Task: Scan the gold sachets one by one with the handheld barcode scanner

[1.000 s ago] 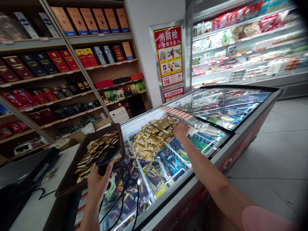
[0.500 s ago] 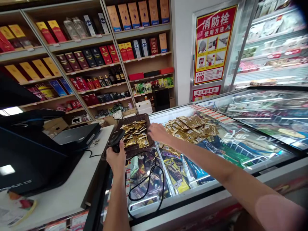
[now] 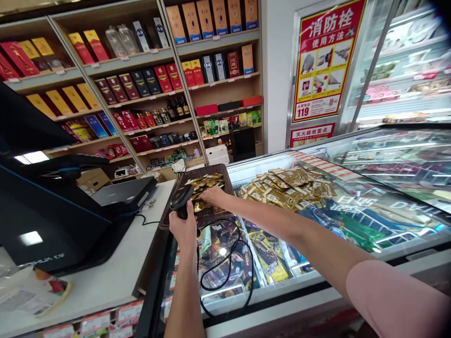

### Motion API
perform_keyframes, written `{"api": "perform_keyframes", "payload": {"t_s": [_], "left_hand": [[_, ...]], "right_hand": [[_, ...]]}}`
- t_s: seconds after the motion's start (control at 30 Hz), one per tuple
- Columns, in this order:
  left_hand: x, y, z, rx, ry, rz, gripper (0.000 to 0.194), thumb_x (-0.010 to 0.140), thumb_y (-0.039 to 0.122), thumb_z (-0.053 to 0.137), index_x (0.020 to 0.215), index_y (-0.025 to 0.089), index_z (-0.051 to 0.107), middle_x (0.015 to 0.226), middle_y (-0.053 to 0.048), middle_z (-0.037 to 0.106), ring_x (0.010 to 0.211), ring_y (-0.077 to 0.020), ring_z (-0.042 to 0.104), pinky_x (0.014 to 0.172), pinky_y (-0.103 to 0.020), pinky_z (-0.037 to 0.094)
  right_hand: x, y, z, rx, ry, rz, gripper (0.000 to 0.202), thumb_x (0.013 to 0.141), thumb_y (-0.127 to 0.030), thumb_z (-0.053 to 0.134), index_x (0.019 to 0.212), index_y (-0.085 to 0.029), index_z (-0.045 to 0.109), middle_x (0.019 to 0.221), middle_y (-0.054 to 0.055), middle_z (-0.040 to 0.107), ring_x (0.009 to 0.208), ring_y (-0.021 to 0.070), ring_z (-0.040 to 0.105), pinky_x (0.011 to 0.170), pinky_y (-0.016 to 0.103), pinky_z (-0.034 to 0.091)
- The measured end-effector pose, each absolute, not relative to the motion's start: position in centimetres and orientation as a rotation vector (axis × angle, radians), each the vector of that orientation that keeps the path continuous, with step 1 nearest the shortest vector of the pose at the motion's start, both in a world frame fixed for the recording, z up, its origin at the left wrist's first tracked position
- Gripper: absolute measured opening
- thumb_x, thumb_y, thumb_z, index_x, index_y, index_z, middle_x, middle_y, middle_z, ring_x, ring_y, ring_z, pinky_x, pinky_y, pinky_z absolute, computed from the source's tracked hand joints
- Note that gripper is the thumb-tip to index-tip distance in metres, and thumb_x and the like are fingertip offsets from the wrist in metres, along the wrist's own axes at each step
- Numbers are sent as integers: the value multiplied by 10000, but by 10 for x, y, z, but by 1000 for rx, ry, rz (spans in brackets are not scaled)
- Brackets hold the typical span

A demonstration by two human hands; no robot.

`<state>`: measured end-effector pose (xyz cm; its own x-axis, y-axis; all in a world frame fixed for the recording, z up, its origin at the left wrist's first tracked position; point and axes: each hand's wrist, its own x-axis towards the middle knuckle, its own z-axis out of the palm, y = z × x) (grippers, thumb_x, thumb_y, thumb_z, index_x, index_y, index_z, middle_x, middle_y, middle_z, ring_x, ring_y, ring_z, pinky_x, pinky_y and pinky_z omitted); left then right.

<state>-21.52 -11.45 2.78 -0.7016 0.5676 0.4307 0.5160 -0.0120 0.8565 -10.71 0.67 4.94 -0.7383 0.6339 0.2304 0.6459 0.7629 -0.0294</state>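
Wooden shelves [image 3: 211, 98] (bearing boxes [image 3: 142, 84]) adjoin a pale wall [image 3: 278, 70]; a display cooler [image 3: 398, 75] glows.

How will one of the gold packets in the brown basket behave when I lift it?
The gold packets look flat and thin, so each is probably light and somewhat floppy. Their shiny, foil-like surfaces may be slippery. Because they overlap in the brown basket, neighbours could slide along.
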Motion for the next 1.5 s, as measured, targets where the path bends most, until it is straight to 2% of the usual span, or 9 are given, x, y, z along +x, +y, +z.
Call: {"api": "perform_keyframes", "payload": {"t_s": [0.13,0.3,0.43,0.53,0.6,0.73,1.07,1.3,1.5], "left_hand": [[-209,-113,26,1292,2126,1886,472,801,628,583,891,166,608,769,-42,646,626,-190,652,639,-343,553],[-199,-111,25,1416,2044,1826,445,793,613,596,853,172,610,781,-27,622,608,-178,630,603,-327,535],[-190,-111,25,1588,2025,1779,393,799,573,603,823,182,624,792,-23,608,661,-185,633,666,-338,531],[-185,-112,25,1710,2001,1725,372,804,561,603,821,190,629,785,-23,606,696,-196,636,693,-340,526],[-182,-113,24,1773,1998,1690,366,805,561,605,806,196,627,780,-27,607,724,-206,639,698,-337,522],[-179,-112,23,1825,2002,1631,356,818,553,588,785,200,630,766,-32,614,723,-208,637,678,-324,516],[-166,-117,21,1944,1669,1315,380,813,564,595,851,190,647,698,-14,611,564,-162,596,522,-274,487],[-161,-120,20,2099,1586,1123,363,844,535,582,747,186,614,646,-14,591,543,-154,589,529,-265,471],[-161,-120,22,2052,1573,1138,344,850,527,582,789,190,601,634,0,585,492,-145,563,506,-266,460]], "right_hand": [[-50,-2,49,-972,-2397,80,342,958,-42,407,1212,-110,625,1058,132,718,986,221,675,823,302,496],[28,-25,35,-873,-2048,513,254,928,-390,591,930,-168,714,982,80,710,834,177,673,749,281,521],[67,-44,15,-1070,-1775,559,103,813,-258,707,870,-172,706,1071,88,677,890,189,651,758,296,517],[80,-48,-1,-1241,-1654,773,477,657,-172,796,1113,-174,656,1173,95,644,825,177,640,700,290,505],[85,-47,-8,-1277,-1677,995,459,637,-140,777,1082,-160,664,1021,63,686,757,167,627,665,274,479],[92,-46,-9,-1246,-1662,1225,193,653,-166,718,841,-161,676,780,-4,657,734,160,602,651,246,428],[100,-53,10,-1243,-1318,1246,148,736,-264,627,759,-199,497,704,-45,446,645,112,470,554,207,407],[102,-52,9,-1269,-1306,1209,134,747,-261,610,772,-212,487,710,-38,420,633,122,453,520,213,414],[103,-51,8,-1251,-1304,1203,123,759,-260,605,788,-207,498,697,-44,440,591,105,448,489,194,362]]}}
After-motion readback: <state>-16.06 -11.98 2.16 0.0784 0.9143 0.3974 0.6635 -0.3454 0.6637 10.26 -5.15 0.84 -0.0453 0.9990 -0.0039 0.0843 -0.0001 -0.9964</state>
